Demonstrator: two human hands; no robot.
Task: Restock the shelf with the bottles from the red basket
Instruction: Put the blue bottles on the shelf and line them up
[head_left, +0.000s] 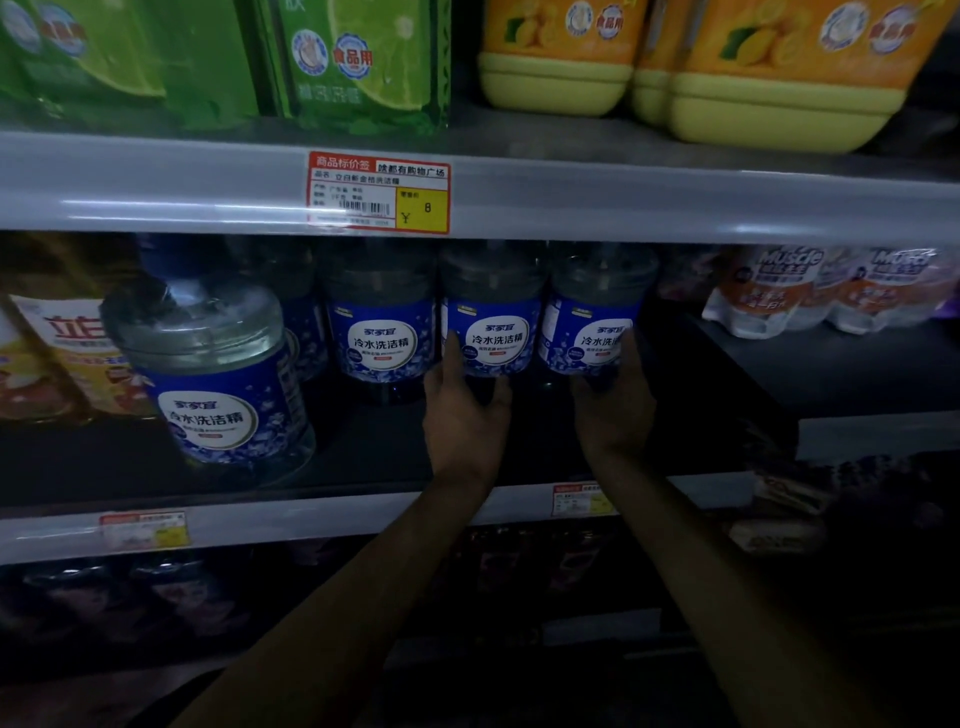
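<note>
Both hands at the back row of bottles on the dark middle shelf (363, 452).
The front bottle (218, 374), clear with a blue label, stands alone near the shelf's front edge, left of both arms. Three matching bottles stand side by side further back. The left hand (467, 415) cups the centre bottle (491, 332), thumb up its left side and fingers curled under its base. The right hand (613, 410) wraps the right bottle (592, 332), fingers on its right side. A red-and-yellow price tag (379, 192) sits on the rail above.
</note>
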